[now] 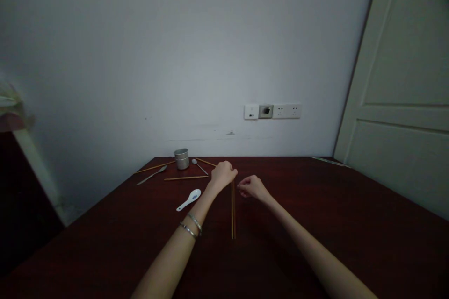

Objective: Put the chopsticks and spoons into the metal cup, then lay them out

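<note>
My left hand (223, 175) is closed, its fingers curled over the far end of a pair of wooden chopsticks (233, 215) that lie on the dark red table (315, 224) and point toward me. Two bracelets sit on that wrist. My right hand (251, 187) hovers just right of the chopsticks' far end, its fingers pinched together; whether it holds anything I cannot make out. A white ceramic spoon (189, 199) lies left of my left forearm.
A small metal cup (181, 159) stands near the wall. Around it lie a metal spoon (152, 175), a smaller spoon (198, 165) and loose chopsticks (185, 178). Wall sockets (272, 111) sit above the table; a door (403, 103) is at right.
</note>
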Demonstrator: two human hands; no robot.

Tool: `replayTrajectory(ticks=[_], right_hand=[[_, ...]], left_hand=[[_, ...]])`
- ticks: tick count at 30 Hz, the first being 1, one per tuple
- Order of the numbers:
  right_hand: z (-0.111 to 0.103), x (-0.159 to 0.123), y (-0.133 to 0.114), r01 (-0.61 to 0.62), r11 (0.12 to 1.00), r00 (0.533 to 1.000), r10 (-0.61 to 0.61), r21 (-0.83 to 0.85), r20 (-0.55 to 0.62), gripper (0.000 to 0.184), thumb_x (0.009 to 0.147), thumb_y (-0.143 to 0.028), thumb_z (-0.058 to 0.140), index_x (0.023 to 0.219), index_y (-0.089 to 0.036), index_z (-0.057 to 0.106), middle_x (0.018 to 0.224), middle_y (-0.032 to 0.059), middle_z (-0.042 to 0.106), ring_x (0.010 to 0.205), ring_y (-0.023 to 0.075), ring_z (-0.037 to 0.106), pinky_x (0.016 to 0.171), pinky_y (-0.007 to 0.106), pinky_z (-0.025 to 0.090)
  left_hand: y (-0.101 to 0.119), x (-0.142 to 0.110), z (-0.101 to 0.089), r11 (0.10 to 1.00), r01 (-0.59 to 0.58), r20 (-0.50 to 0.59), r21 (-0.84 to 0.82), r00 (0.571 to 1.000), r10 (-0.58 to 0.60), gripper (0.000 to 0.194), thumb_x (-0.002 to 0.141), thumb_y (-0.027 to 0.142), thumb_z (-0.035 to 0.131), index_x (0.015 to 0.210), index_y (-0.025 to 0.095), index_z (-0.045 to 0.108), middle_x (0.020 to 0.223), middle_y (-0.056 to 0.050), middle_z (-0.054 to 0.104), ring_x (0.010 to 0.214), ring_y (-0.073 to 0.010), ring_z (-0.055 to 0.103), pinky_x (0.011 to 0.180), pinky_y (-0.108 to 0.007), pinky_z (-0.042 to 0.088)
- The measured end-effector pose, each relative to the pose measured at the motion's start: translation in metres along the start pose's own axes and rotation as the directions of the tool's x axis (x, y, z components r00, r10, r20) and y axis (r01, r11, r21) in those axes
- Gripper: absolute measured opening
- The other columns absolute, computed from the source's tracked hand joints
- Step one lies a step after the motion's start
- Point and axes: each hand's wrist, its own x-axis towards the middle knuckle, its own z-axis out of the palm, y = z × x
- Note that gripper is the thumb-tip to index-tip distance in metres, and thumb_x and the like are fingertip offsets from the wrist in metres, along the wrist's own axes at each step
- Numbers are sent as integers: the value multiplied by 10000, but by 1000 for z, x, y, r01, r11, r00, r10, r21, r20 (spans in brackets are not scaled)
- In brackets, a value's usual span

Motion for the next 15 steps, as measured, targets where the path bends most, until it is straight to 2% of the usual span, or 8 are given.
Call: replayTrajectory(ticks=[3, 7, 9, 12, 15], right_hand=[[-2, 18, -16, 74, 994, 997, -76, -84, -22, 121, 675, -197, 563, 683, -111, 648, 569, 38, 654, 457, 97, 578, 441, 155, 450], [3, 51, -33, 188, 938, 974, -215, -292, -65, 172, 682, -192, 558, 782, -127, 682, 697, 48, 684, 590, 122, 622, 533, 167, 464], [10, 70, -40, 214, 913, 964, -254, -348, -75, 192, 679, -173, 552, 810, -133, 688, 784, 57, 689, 696, 138, 631, 628, 180, 464], [25, 100, -46, 229, 883, 958, -279, -410, -66, 226, 689, -148, 527, 851, -137, 684, 867, 65, 683, 811, 150, 619, 727, 190, 438], [42, 127, -48, 227, 847, 959, -280, -481, -41, 257, 717, -128, 486, 895, -146, 671, 905, 73, 673, 861, 153, 608, 758, 199, 422]], left_hand=[[-17, 10, -27, 998, 0, -42, 59, 999, 2, 266, 755, 364, 464, 797, 179, 651, 858, -87, 657, 830, -202, 591, 694, -272, 414], [-71, 25, -52, 990, 44, -12, 135, 999, -43, 249, 745, 335, 464, 761, 170, 650, 824, -77, 656, 806, -191, 588, 676, -257, 412], [-106, 30, -56, 980, 87, 16, 179, 996, -91, 212, 729, 303, 485, 773, 173, 647, 855, -73, 653, 816, -183, 587, 671, -239, 413], [-156, 31, -55, 945, 148, -8, 290, 988, -152, 190, 714, 265, 503, 847, 202, 625, 920, -60, 637, 851, -196, 583, 680, -251, 420], [-195, 27, -50, 928, 98, 69, 360, 989, -131, 192, 714, 230, 504, 876, 210, 606, 911, -50, 632, 845, -183, 581, 680, -238, 418]])
